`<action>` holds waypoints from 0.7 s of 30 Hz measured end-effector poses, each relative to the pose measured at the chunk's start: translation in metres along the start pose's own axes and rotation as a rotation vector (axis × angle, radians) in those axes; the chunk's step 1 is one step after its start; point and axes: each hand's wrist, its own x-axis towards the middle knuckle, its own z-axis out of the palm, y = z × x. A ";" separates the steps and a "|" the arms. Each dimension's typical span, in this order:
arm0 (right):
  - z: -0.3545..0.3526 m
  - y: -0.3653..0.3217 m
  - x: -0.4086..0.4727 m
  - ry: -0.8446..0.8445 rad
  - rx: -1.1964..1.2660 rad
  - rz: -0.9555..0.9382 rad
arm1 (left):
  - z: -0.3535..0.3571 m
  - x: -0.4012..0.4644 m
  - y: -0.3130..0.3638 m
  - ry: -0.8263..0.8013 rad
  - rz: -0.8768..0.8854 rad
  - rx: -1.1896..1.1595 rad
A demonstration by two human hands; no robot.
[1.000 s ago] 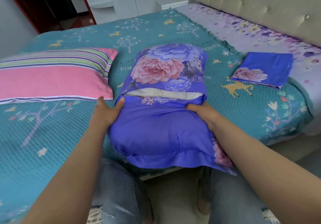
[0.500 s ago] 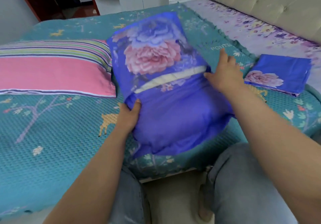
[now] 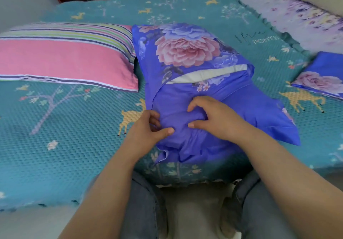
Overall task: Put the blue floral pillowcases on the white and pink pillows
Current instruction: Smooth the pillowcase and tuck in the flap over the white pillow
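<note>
A blue floral pillowcase covers a pillow lying in the middle of the bed, its near end over the bed's edge. A strip of the white pillow shows through the slit in the case. My left hand pinches the blue fabric at the near left. My right hand lies on the case beside it, fingers curled into the cloth. A pink striped pillow lies bare to the left. A second folded blue floral pillowcase rests at the right.
A teal patterned bedspread covers the bed, with a lilac floral sheet and a padded headboard at the far right. My knees in jeans are against the bed's near edge. A dark red door frame stands behind.
The cased pillow has been laid back down flat from its lifted, tilted pose. My right hand moved from its far right edge to the near middle, close to my left hand.
</note>
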 end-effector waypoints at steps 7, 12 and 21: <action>0.015 -0.001 0.009 0.637 -0.138 -0.182 | 0.004 -0.004 0.006 0.119 0.198 0.133; 0.011 -0.010 0.007 0.834 -0.299 -0.203 | -0.002 -0.009 0.009 0.228 0.219 0.174; 0.032 -0.032 -0.017 0.748 -0.214 -0.168 | -0.018 -0.014 -0.001 0.123 0.191 0.118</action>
